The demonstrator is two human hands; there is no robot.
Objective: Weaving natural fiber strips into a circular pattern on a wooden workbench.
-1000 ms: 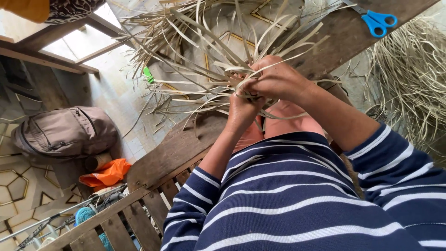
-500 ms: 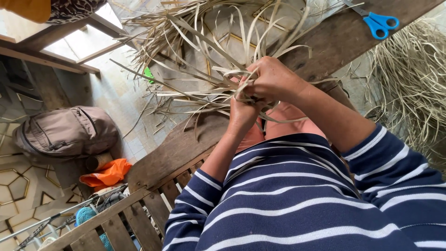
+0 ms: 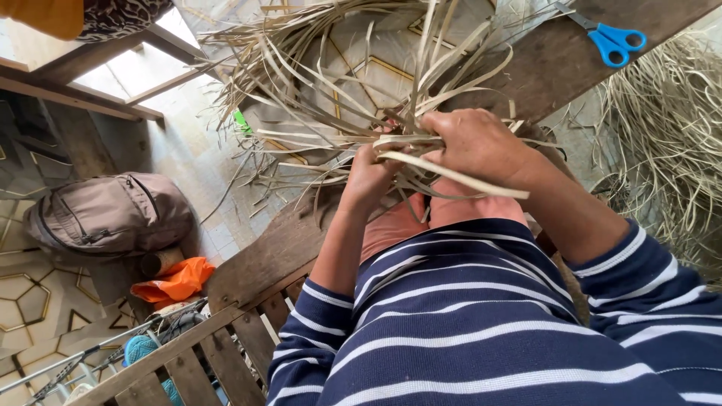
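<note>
A bundle of dry pale palm strips (image 3: 353, 83) fans out upward from my lap, over the tiled floor. My left hand (image 3: 370, 179) grips the strips from below, fingers closed around them. My right hand (image 3: 474, 146) closes over the top of the same cluster, where the strips cross. One flat strip (image 3: 459, 177) runs diagonally across my right wrist. Both arms wear navy sleeves with white stripes. The woven part under my hands is hidden.
Blue-handled scissors (image 3: 613, 39) lie on a wooden plank (image 3: 541, 64) at the upper right. A heap of loose fibres (image 3: 665, 143) sits at the right. A grey backpack (image 3: 109, 214) and orange cloth (image 3: 177, 280) lie on the floor at left, by slatted wood (image 3: 195, 353).
Both hands have stayed on the strip cluster while working it. The fanned strips have shifted and spread, and a strip now lies across my right wrist.
</note>
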